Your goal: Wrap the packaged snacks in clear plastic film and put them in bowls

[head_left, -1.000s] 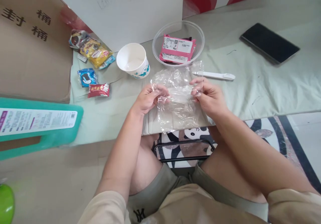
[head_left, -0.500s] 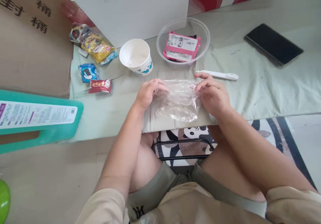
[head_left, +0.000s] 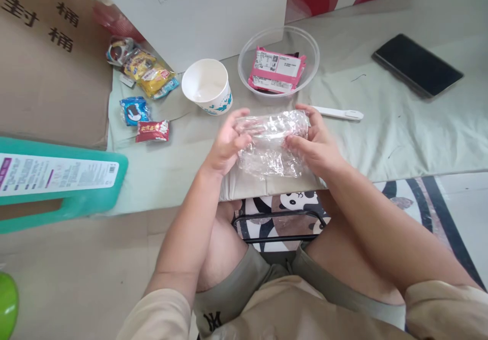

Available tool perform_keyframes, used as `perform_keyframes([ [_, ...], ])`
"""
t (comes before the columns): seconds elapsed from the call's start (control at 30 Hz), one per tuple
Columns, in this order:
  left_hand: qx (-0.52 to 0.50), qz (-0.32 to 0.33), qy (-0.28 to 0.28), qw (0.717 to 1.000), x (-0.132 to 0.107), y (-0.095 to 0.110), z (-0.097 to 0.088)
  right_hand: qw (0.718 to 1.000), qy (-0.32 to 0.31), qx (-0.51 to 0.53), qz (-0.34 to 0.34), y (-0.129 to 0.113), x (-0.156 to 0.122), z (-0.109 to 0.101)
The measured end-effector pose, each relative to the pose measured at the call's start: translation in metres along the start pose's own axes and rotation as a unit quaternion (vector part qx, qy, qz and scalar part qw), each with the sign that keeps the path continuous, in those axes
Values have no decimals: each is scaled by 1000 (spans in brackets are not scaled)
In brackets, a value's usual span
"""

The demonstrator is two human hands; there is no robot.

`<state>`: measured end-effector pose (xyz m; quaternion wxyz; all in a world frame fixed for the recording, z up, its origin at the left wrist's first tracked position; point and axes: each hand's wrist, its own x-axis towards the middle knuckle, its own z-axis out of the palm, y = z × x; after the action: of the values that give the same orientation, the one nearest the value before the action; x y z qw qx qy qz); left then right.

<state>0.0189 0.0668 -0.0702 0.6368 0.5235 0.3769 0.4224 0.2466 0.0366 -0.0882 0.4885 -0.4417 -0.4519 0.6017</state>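
Observation:
A crinkled clear plastic bag [head_left: 272,152] is stretched between both hands, just over the front edge of the cloth-covered table. At its left side, my left hand [head_left: 229,144] grips it between thumb and fingers. The other side is pinched by my right hand [head_left: 318,144], its thumb pressed on the front of the plastic and its fingers behind. Beyond the bag stand a white paper cup [head_left: 208,88] and a clear round plastic bowl [head_left: 244,78] with pink packets [head_left: 278,70] in it. A white box-cutter-like tool [head_left: 339,113] lies partly behind my right hand.
Several wrapped snacks lie at the left, among them a blue packet [head_left: 135,111], a red packet [head_left: 153,131] and yellow packets [head_left: 147,70]. A phone [head_left: 417,65] is at the right. Boxes, one brown [head_left: 53,91], one white [head_left: 213,14], border the back; a teal container [head_left: 114,177] stands left.
Both hands have lifted and tilted the plastic bag, turning its face toward me. The thumbs have come onto its front, and its upper part is folded or bunched. Other things stay put.

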Motion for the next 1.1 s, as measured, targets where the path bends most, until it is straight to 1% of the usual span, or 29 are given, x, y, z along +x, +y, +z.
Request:
perform_keyframes([
  [0.03,4,-36,-21,999,0,0,1,1000,2,9,2,-1,0,1],
  [0.07,17,-62,-30,997,0,-1,2,1000,5,18,4,-2,1,1],
  [0.1,34,-75,-25,996,1,-1,3,1000,9,25,7,-2,1,1],
  [0.17,57,-59,9,997,2,-3,3,999,25,24,10,-1,2,0],
  [0.23,45,-34,35,998,3,-5,5,999,46,0,3,0,2,-1],
  [0.3,13,-46,44,998,4,-4,9,998,56,-30,-8,0,1,-2],
  [0.33,-2,-60,51,997,4,-4,11,998,53,-40,-12,1,0,-3],
  [0.4,-21,-76,84,993,5,-2,17,998,29,-47,-12,1,-1,-3],
  [0.47,-29,-63,128,989,6,-1,19,999,-7,-41,-1,0,-3,-3],
  [0.5,-31,-61,139,988,6,0,18,999,-19,-36,5,0,-4,-2],
  [0.53,-31,-71,137,988,6,1,17,999,-25,-30,9,-1,-4,-1],
  [0.57,-27,-94,121,988,6,1,15,999,-26,-24,12,-2,-5,-1],
  [0.63,-2,-156,52,986,5,3,11,1000,-15,-17,17,-4,-5,1],
  [0.67,15,-178,21,984,4,3,10,1000,-8,-20,21,-5,-5,1],
  [0.7,31,-184,3,982,4,4,9,999,0,-28,26,-7,-6,1],
  [0.73,44,-177,1,983,3,4,9,999,8,-39,31,-9,-6,1],
  [0.77,53,-163,10,985,3,4,10,998,18,-49,36,-11,-6,1],
  [0.83,55,-139,47,988,4,5,10,997,39,-56,48,-14,-6,1],
  [0.9,50,-151,54,986,3,6,10,996,44,-40,65,-16,-6,0],
  [0.97,37,-178,27,983,2,8,9,996,23,-23,79,-17,-5,0],
  [1.03,24,-196,-13,980,0,10,9,995,-16,-38,91,-18,-6,1],
  [1.07,18,-197,-23,980,-2,11,9,993,-36,-55,96,-18,-6,2],
  [1.1,10,-191,-21,981,-2,12,9,991,-52,-70,98,-18,-7,3],
])
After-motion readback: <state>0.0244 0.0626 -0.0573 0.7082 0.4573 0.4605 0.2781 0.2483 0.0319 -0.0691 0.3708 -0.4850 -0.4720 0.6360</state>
